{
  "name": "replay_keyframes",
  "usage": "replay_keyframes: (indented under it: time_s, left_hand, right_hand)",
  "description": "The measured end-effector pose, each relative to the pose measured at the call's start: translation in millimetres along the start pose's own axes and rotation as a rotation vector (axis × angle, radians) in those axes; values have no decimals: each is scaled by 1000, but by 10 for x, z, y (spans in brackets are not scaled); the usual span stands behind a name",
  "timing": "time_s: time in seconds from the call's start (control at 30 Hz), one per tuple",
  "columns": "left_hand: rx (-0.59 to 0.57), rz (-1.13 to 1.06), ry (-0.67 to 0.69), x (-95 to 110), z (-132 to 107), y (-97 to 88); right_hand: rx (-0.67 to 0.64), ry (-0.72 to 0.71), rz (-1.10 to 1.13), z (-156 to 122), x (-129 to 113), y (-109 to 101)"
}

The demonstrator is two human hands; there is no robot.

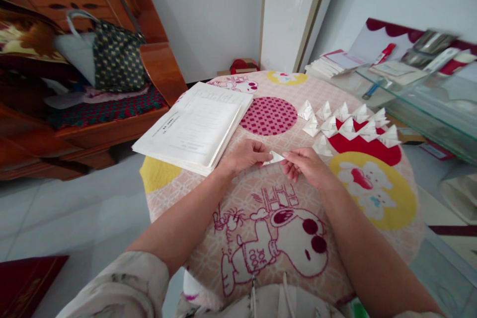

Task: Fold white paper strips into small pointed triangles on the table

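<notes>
A small folded piece of white paper [274, 158] lies between my two hands on the pink cartoon-print cloth [261, 194]. My left hand [244, 155] pinches its left end with fingers closed. My right hand [307, 165] grips its right end, fingers pressed together. Just beyond my right hand, several folded white paper triangles [346, 126] stand in rows on the cloth.
A thick stack of printed white sheets [196, 129] lies at the cloth's far left. A glass table [428, 104] with papers, a pen and packets stands to the right. A wooden bench [97, 109] with a patterned bag [112, 54] is on the left. Grey floor tiles lie below.
</notes>
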State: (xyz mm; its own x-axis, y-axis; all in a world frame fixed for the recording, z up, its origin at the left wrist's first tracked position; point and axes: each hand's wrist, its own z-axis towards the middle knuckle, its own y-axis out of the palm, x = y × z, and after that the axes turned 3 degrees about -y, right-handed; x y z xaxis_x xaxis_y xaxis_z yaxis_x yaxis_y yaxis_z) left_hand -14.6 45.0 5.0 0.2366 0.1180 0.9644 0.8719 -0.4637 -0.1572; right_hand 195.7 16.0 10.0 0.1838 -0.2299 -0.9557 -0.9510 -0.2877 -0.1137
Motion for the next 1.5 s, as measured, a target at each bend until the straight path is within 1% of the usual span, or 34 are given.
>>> replay_keyframes:
  time_s: [0.23,0.53,0.63,0.8,0.9,1.0,1.13,1.23,1.37,1.5]
  left_hand:
    - [17,-132,-72,39,-20,52]
    - [-53,-362,-144,50,-28,61]
    - [-67,-413,-175,68,-34,57]
    - [-72,-466,-178,68,-40,58]
    - [-80,-475,-154,62,-42,65]
    - [-75,-485,-113,63,-44,67]
    - [-58,-469,-69,64,-43,64]
    - [-31,-397,-22,57,-39,74]
    - [39,-251,65,45,-36,96]
    - [103,-130,154,43,-50,114]
  right_hand:
    - [-31,-62,58,-24,-17,-6]
    - [-47,-136,58,-47,-39,19]
    - [-37,-178,84,-56,-42,31]
    - [-18,-222,102,-66,-49,51]
    - [-13,-239,104,-66,-50,59]
    - [-2,-257,156,-57,-45,64]
    - [-8,-219,215,-43,-45,65]
    - [0,-185,196,-43,-47,70]
    - [-1,-167,176,-51,-32,80]
    - [0,-128,208,-38,-7,69]
